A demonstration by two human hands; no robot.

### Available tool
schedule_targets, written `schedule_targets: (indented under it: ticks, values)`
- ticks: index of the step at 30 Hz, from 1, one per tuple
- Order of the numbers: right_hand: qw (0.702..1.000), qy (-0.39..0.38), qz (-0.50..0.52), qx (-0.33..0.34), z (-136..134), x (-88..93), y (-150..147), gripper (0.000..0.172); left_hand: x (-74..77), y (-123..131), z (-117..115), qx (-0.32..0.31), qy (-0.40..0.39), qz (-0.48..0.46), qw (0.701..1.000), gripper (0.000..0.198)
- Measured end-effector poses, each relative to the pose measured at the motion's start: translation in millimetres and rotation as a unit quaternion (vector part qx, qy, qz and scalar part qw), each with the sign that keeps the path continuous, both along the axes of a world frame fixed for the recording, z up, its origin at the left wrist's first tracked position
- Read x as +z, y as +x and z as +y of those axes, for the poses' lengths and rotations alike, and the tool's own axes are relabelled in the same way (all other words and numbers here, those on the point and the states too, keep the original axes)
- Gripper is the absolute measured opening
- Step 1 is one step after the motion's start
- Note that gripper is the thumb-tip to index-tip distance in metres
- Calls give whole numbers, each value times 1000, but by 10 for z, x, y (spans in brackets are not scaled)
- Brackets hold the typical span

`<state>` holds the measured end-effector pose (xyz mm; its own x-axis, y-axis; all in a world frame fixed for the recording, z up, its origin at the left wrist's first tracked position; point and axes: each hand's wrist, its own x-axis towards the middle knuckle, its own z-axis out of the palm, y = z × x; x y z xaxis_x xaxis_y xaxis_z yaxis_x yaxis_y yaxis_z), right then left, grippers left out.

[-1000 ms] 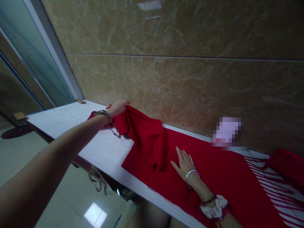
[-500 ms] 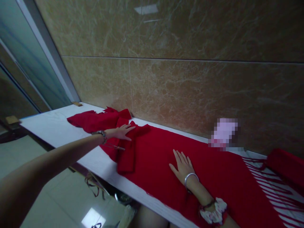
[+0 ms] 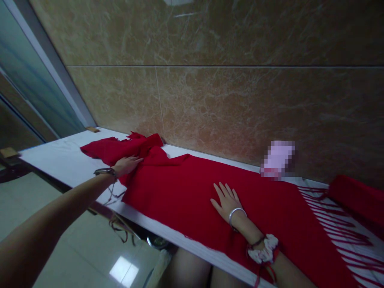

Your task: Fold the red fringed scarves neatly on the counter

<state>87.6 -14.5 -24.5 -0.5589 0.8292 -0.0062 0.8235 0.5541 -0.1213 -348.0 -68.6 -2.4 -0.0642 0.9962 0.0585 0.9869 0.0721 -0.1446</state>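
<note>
A red fringed scarf [image 3: 186, 192] lies along a white-covered table. Its left part is bunched into loose folds, while the middle and right are spread flat. My left hand [image 3: 127, 165] rests on the scarf beside those folds, its visible fingers stretched out; the thumb side is partly hidden. On the flat middle, my right hand [image 3: 226, 202] lies palm down with fingers spread. Tassels [image 3: 333, 218] fan out over the white cover at the scarf's right end.
A second red cloth bundle [image 3: 357, 200] sits at the far right. By the wall [image 3: 216, 108] is a pixelated pink object [image 3: 278, 158]. The white table surface [image 3: 60, 154] shows at the left, with a small wooden block [image 3: 92, 129] at its far corner.
My left hand has moved left across the scarf, and the upright fold that was under it is now spread flatter to the left. My right hand stays on the same area of cloth.
</note>
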Motion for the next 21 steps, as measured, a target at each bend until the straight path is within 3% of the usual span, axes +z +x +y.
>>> schedule_targets:
  ticks: [2, 4, 7, 11, 14, 18, 21]
  values:
    - [1000, 0, 2, 0, -11, 14, -3, 57, 91, 46, -18, 39, 9, 9, 999, 38]
    - [1000, -5, 3, 0, -18, 26, -7, 56, 218, 199, 61, 28, 24, 21, 999, 41]
    - [1000, -14, 0, 2, -22, 33, -5, 55, 348, 572, 294, -26, 44, 24, 998, 47]
    - [1000, -15, -2, 6, -29, 27, 28, 55, 353, 940, 605, -132, -8, 3, 991, 35]
    - [1000, -24, -2, 7, -36, 29, 57, 56, 372, 907, 757, -74, -16, 10, 997, 25]
    - [1000, -26, 0, 6, -49, 43, 65, 56, 431, 776, 856, 52, 87, 35, 994, 41]
    - [999, -34, 4, 5, -53, 44, 54, 57, 321, 915, 851, 24, 128, 47, 990, 47]
